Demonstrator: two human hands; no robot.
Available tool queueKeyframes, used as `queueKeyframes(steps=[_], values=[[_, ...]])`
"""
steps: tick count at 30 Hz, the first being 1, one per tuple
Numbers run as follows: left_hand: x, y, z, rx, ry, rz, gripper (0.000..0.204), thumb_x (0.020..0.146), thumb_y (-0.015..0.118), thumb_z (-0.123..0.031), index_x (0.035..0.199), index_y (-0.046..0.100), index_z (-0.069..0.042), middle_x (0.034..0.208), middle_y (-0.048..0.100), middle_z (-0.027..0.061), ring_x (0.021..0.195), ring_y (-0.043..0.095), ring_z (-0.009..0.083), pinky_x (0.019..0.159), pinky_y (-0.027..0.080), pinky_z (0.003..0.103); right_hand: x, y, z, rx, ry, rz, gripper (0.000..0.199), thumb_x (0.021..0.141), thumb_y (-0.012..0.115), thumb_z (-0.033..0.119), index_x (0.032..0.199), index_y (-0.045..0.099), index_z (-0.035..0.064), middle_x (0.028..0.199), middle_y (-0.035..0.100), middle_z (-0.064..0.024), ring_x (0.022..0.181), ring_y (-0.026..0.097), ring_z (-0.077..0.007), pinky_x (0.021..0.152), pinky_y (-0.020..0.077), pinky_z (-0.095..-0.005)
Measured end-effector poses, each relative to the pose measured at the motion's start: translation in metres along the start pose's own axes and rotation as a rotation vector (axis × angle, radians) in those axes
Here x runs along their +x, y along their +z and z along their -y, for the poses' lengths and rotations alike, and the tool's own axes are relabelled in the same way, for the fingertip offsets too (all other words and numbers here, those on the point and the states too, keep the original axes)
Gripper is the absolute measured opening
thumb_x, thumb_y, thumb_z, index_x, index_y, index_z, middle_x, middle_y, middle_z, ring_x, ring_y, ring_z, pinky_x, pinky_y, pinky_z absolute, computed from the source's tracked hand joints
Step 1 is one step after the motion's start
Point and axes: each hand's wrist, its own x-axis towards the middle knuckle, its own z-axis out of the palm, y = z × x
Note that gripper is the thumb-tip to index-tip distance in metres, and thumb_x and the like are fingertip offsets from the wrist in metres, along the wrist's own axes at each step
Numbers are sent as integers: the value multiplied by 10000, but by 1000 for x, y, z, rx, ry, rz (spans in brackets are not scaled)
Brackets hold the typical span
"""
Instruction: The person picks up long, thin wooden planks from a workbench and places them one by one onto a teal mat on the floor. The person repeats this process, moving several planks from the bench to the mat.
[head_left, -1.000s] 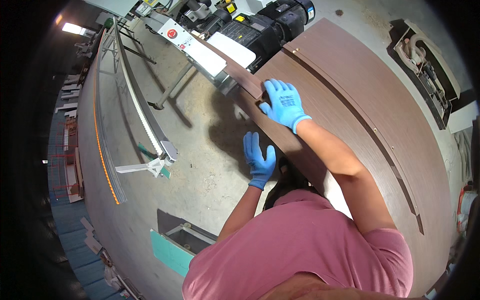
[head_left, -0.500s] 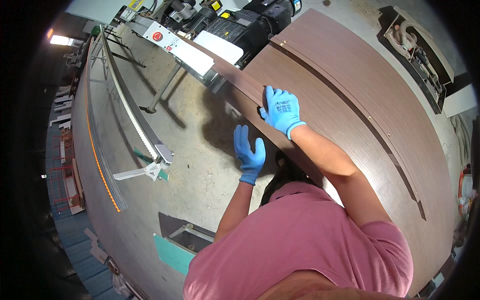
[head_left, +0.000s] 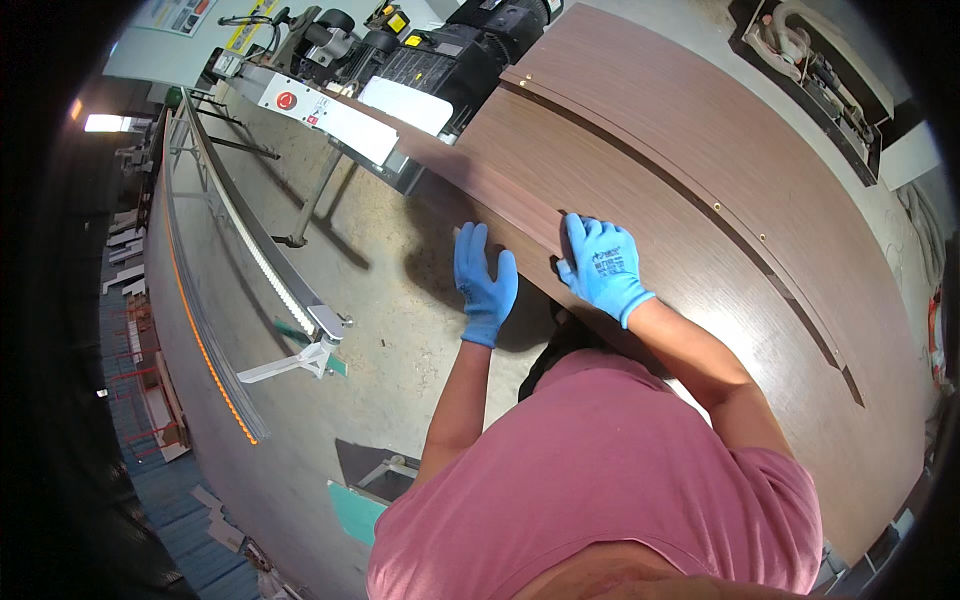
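Observation:
My right hand (head_left: 606, 266), in a blue glove, is closed over the near edge of a narrow brown wood-grain board (head_left: 500, 195). Its fingers lie on top and the thumb is at the edge. This board runs away toward a machine along the left edge of a wide brown wood-grain panel (head_left: 620, 190). Off to the left, my left hand (head_left: 484, 285), gloved in blue too, is held above the floor beside the board. Its fingers are stretched out and the thumb stands apart, with nothing held. The underside of the right hand's grip is hidden.
A black motor and machine (head_left: 430, 80) with a white arm and red button (head_left: 287, 101) stands at the far end. A long metal rail (head_left: 240, 210) on legs runs at left. Far right lies an open-sided box (head_left: 810, 80) with a hose. A green board (head_left: 356, 512) sits lower left.
My right hand has moved nearer along the board's edge, toward my body. My left hand stays open beside the board. The whole view has shifted slightly.

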Motion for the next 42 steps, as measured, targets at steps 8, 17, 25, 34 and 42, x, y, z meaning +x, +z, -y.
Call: queueKeyframes(steps=[8, 17, 25, 34, 42], values=[[32, 7, -9, 53, 190, 73, 528, 967, 734, -108, 1445, 595, 68, 1541, 543, 296, 1437, 523, 455, 1190, 454, 518, -59, -20, -28, 67, -2, -14, 584, 873, 778, 372, 1297, 570, 29, 1134, 706, -201, 1012, 702, -371, 883, 560, -484], [69, 15, -22, 131, 378, 209, 588, 919, 745, -172, 1455, 587, 10, 1509, 563, 268, 1414, 504, 523, 1170, 433, 593, -123, -39, -59, 57, 29, 23, 607, 851, 789, 352, 1309, 570, 19, 1206, 686, -216, 1048, 674, -398, 895, 548, -506], [91, 9, -29, 240, 479, 378, 601, 924, 678, -127, 1514, 585, -61, 1581, 531, 214, 1491, 458, 461, 1231, 382, 553, -185, -56, -81, 37, 102, 47, 706, 840, 791, 318, 1420, 542, 3, 1324, 657, -222, 1128, 657, -405, 988, 520, -507], [116, -2, -22, 427, 559, 687, 738, 831, 640, -54, 1560, 532, -94, 1612, 462, 209, 1529, 393, 449, 1273, 311, 561, -261, -63, -113, -41, 196, 135, 762, 840, 783, 313, 1483, 506, 12, 1349, 615, -242, 1175, 605, -435, 1059, 473, -538], [136, -8, -27, 506, 577, 796, 873, 802, 734, -113, 1629, 455, -161, 1663, 438, 207, 1547, 385, 473, 1274, 317, 590, -324, -71, -145, -106, 232, 180, 791, 818, 757, 284, 1507, 507, -12, 1375, 618, -253, 1209, 604, -444, 1111, 459, -540]])
